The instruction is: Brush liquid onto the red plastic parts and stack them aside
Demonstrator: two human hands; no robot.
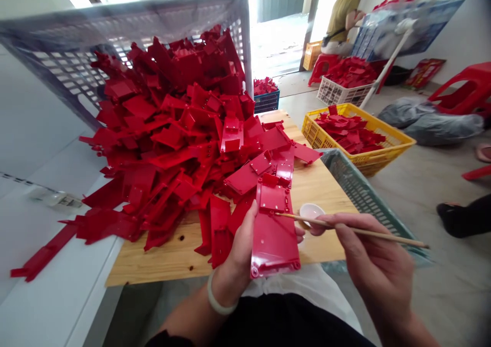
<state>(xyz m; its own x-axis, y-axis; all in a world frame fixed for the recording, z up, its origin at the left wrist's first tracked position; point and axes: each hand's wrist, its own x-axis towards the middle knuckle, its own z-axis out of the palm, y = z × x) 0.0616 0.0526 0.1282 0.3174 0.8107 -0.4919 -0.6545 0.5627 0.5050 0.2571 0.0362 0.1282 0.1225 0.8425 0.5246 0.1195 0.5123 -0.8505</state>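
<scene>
My left hand (pixel 242 247) is closed around a flat red plastic part (pixel 273 239), thumb on its left edge and fingertips showing at its right edge. In my right hand (pixel 374 265) a thin wooden brush (pixel 368 232) is pinched between thumb and fingers. The brush's tip touches or nearly touches the red part just below its raised square section. A small white cup (pixel 311 211) sits on the wooden board (pixel 326 188), partly behind my right fingertips. A big heap of similar red parts (pixel 180 152) lies just beyond my left hand.
A tipped grey crate (pixel 247 40) stands behind the heap. To the right are a green crate (pixel 364 193), a yellow crate (pixel 368 157) and a white crate (pixel 337 96) with red parts. A person (pixel 340 17) sits farther back beside a blue crate (pixel 368 35).
</scene>
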